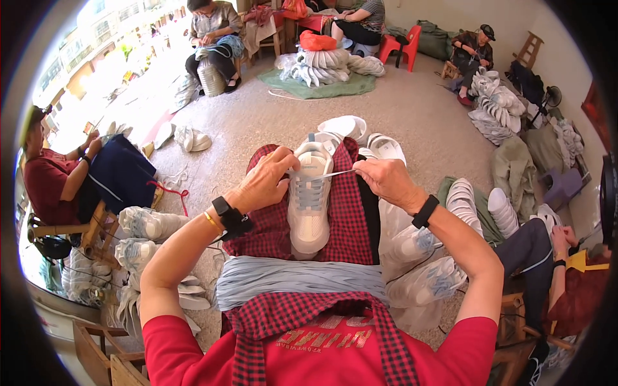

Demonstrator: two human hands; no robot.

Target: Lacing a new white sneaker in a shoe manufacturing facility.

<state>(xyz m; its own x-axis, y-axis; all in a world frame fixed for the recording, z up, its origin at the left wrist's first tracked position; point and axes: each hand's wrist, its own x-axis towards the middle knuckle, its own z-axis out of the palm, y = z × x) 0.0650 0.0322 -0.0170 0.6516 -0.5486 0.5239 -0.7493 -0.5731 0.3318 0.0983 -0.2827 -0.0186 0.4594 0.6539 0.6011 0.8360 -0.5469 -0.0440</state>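
Observation:
A white sneaker [309,215] with pale blue-grey laces lies on my lap, its toe toward me, over a red-and-black checked cloth [349,225]. My left hand [267,177] is at the shoe's left side near the upper eyelets, its thumb and forefinger closed at the lace. To the right of the shoe, my right hand [388,183] pinches a shoelace [337,173], drawn taut from the upper eyelets. Across my lap, nearer my body, rests a thick bundle of pale blue-grey laces [299,280].
More white shoes [343,126] sit just beyond my knees. Bagged shoes stand at left [151,223] and right [428,281]. Other people sit working around the room. A shoe pile rests on a green cloth [318,89] ahead, near a red chair [400,48].

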